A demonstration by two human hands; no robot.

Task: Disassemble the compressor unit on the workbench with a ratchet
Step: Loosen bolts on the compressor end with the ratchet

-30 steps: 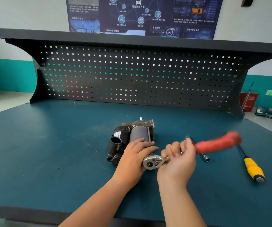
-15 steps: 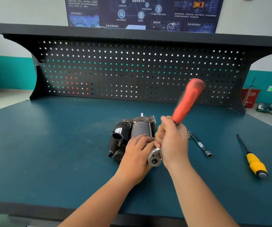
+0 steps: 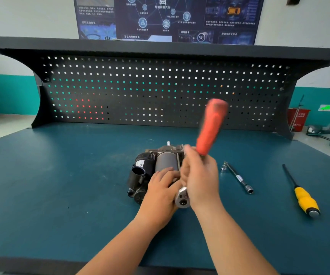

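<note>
**Compressor on tabletop, ratchet upright in right hand**

Position of work: the compressor (image 3: 160, 163) lies on its side at the middle of the blue tabletop (image 3: 60, 185), in front of the pegboard (image 3: 160, 90). Its black end with the round open port faces left and toward the camera. The grey cylinder section sits in the centre, and the metal block end is at the far right.

Left hand (image 3: 161, 190): laid on the near end of the compressor, palm down. The fingers are spread loosely over the grey cylinder, resting on it rather than wrapped around it.

Right hand (image 3: 199, 179): closed around the shank of the ratchet (image 3: 209, 132). The red handle stands nearly upright above the fist and is blurred by motion. The silver ratchet head shows below the hand, at the near right corner of the compressor and just beside the left hand's fingertips. Whether the head is seated on a fastener cannot be made out.

The two hands are close together, touching or almost touching at the ratchet head.

Other items on tabletop: an extension bar (image 3: 237, 177) lies to the right of the compressor, apart from it. A screwdriver (image 3: 305, 197) with a yellow handle lies further right, its tip pointing away from the camera.

Background: a dark poster (image 3: 168, 16) hangs on the wall above the bench shelf.
</note>
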